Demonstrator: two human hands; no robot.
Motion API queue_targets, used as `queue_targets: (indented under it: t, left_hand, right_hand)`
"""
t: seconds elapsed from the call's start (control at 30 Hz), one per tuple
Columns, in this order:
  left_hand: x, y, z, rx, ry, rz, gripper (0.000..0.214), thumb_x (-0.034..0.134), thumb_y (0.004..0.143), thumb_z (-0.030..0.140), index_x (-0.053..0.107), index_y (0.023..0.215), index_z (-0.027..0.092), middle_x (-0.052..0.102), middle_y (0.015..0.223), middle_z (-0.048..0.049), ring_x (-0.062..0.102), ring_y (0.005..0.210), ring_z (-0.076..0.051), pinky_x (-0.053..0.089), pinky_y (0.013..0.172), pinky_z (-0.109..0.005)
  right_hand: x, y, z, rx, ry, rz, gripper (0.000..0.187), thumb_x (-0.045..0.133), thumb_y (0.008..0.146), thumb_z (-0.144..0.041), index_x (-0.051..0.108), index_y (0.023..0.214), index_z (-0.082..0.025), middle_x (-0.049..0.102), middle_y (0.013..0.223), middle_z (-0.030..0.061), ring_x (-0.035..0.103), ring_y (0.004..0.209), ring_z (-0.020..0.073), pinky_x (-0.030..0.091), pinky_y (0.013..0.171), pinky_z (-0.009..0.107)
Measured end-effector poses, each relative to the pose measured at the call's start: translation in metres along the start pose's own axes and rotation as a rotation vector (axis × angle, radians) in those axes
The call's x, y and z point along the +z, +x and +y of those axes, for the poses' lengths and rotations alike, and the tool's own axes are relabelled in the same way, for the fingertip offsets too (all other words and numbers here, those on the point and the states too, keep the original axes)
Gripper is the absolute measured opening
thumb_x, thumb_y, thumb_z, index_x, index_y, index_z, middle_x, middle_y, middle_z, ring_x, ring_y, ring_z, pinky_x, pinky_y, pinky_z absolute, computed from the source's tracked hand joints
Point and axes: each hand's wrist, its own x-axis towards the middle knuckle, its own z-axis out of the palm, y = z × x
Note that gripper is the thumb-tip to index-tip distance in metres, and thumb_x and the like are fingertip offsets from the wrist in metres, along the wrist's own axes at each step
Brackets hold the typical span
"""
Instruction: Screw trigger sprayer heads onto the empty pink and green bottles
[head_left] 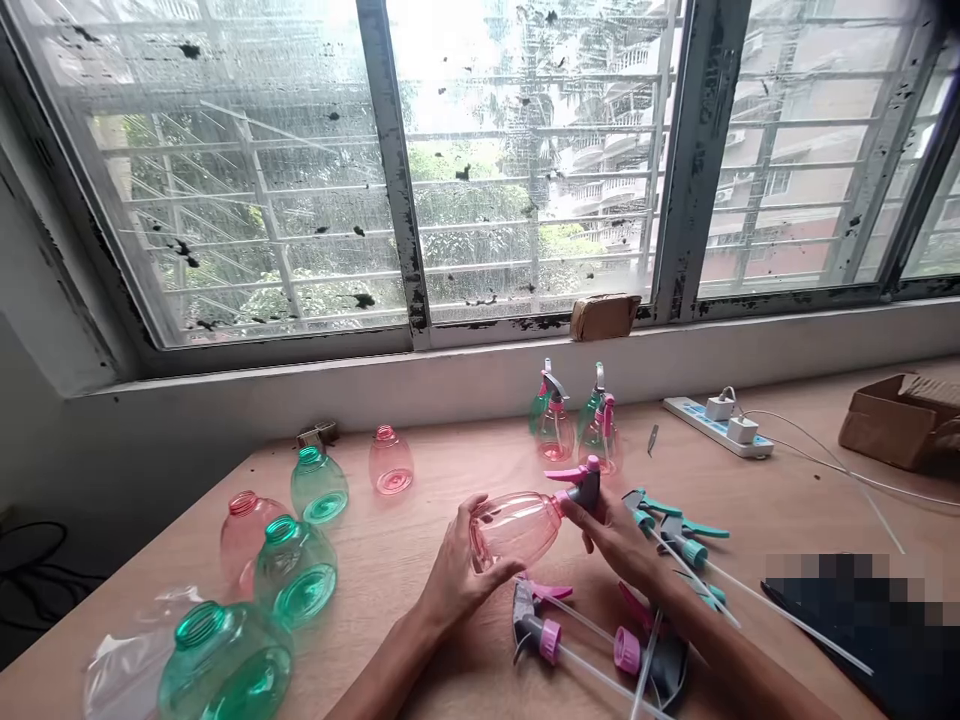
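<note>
A clear pink spray bottle [517, 528] lies tilted on its side in the air, its neck toward the right. My left hand [456, 565] is wrapped round its base. At the neck, my right hand [616, 535] grips a grey and pink trigger spray head [586, 486]; the collar meets the bottle's mouth, but how tightly it sits I cannot tell. Under my hands lie loose pink-collared spray heads [534, 625] with white tubes. Teal-collared spray heads [686, 540] lie beside my right forearm, which partly covers some of the pile.
Open green bottles [300, 580] and pink bottles [391, 465] stand at left, near a clear plastic bag [127, 660]. Bottles with spray heads [555, 435] stand by the wall. A power strip [716, 425], a cardboard box [892, 430] and a black item [840, 650] are at right.
</note>
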Motion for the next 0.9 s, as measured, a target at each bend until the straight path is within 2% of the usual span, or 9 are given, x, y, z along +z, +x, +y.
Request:
queue_targets:
  t: [0.13,0.37,0.53,0.67,0.77,0.9]
  left_hand:
    - [0.002,0.002,-0.001,0.029,0.070,0.019,0.083,0.077,0.077,0.061,0.036,0.138,0.022,0.062,0.131,-0.0166,0.062,0.119,-0.032,0.049,0.102,-0.049]
    - [0.000,0.002,0.000,0.131,0.274,0.087,0.088,0.082,0.071,0.061,0.040,0.139,0.024,0.059,0.134,-0.0162,0.057,0.124,-0.037,0.046,0.104,-0.056]
    - [-0.003,0.003,0.004,0.206,0.411,0.120,0.089,0.080,0.071,0.064,0.044,0.140,0.022,0.063,0.132,-0.0175,0.057,0.124,-0.039,0.041,0.108,-0.060]
    - [-0.001,0.006,0.004,0.242,0.489,0.113,0.088,0.076,0.075,0.064,0.041,0.143,0.021,0.063,0.136,-0.0175,0.055,0.130,-0.038,0.030,0.117,-0.062]
    - [0.003,0.008,0.001,0.223,0.527,0.095,0.086,0.073,0.080,0.062,0.037,0.146,0.021,0.058,0.142,-0.0180,0.052,0.134,-0.037,0.027,0.119,-0.062]
    - [0.005,0.010,-0.007,0.142,0.546,0.045,0.081,0.065,0.086,0.063,0.035,0.148,0.019,0.056,0.145,-0.0203,0.051,0.135,-0.038,0.032,0.114,-0.064]
  right_hand:
    - [0.000,0.000,-0.002,0.015,-0.048,0.029,0.040,0.064,0.088,-0.060,0.055,0.080,-0.021,0.045,0.064,-0.0059,0.041,0.052,0.0124,0.035,0.047,0.026]
    - [-0.001,-0.002,-0.004,0.028,-0.100,0.082,0.043,0.062,0.088,-0.063,0.059,0.080,-0.020,0.054,0.069,-0.0025,0.049,0.063,0.0169,0.038,0.057,0.028]
    - [0.003,0.000,-0.001,0.030,-0.124,0.115,0.045,0.060,0.088,-0.064,0.060,0.080,-0.020,0.058,0.074,-0.0006,0.054,0.071,0.0199,0.041,0.065,0.030]
    - [0.006,0.000,0.003,0.029,-0.132,0.163,0.045,0.061,0.087,-0.064,0.063,0.087,-0.020,0.063,0.078,0.0006,0.057,0.075,0.0219,0.044,0.067,0.031]
    - [0.009,-0.003,0.003,0.014,-0.149,0.238,0.043,0.066,0.085,-0.062,0.063,0.094,-0.020,0.063,0.076,-0.0004,0.057,0.070,0.0207,0.044,0.064,0.031]
    - [0.017,-0.011,-0.006,-0.117,-0.042,0.244,0.051,0.068,0.088,-0.054,0.052,0.126,-0.022,0.069,0.095,0.0039,0.063,0.078,0.0216,0.050,0.065,0.031]
